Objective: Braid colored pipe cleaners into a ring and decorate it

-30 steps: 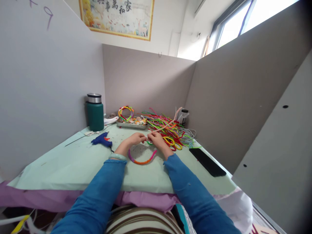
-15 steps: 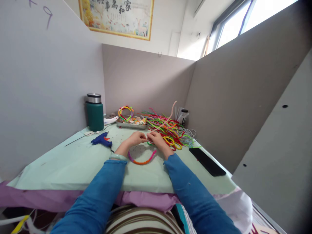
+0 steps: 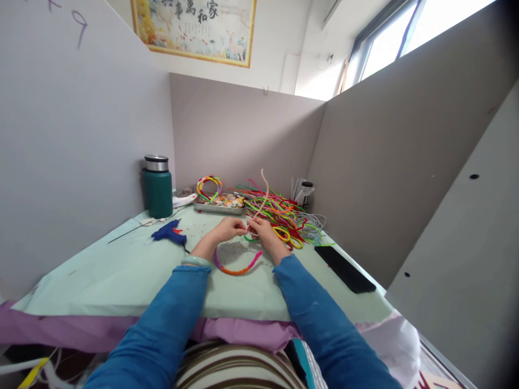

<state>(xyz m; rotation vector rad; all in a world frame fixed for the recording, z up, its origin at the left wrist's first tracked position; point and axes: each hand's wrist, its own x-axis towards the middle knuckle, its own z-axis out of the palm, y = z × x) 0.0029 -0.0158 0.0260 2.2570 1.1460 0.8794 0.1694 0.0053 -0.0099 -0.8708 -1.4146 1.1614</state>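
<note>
My left hand (image 3: 225,230) and my right hand (image 3: 263,232) meet over the mint-green table cover (image 3: 121,270), fingers pinched together. Between them they grip a headband (image 3: 237,265) wrapped in pink, orange and purple fuzzy wire, its arc hanging toward me. A pale pink pipe cleaner (image 3: 264,192) rises from my right fingers, pointing up and slightly left. Both sleeves are blue, and a pale green bangle (image 3: 195,260) sits on my left wrist.
A heap of coloured pipe cleaners (image 3: 284,213) lies right behind my hands. A metal tray (image 3: 219,203) with a finished headband (image 3: 209,186) stands at the back, beside a green flask (image 3: 158,186). A blue glue gun (image 3: 169,232) lies left, a black phone (image 3: 344,268) right. Grey partitions enclose the table.
The free end of the pale pink pipe cleaner has swung from lying low to the right up to nearly upright and leftward. The headband shifted slightly. Both hands stay in place.
</note>
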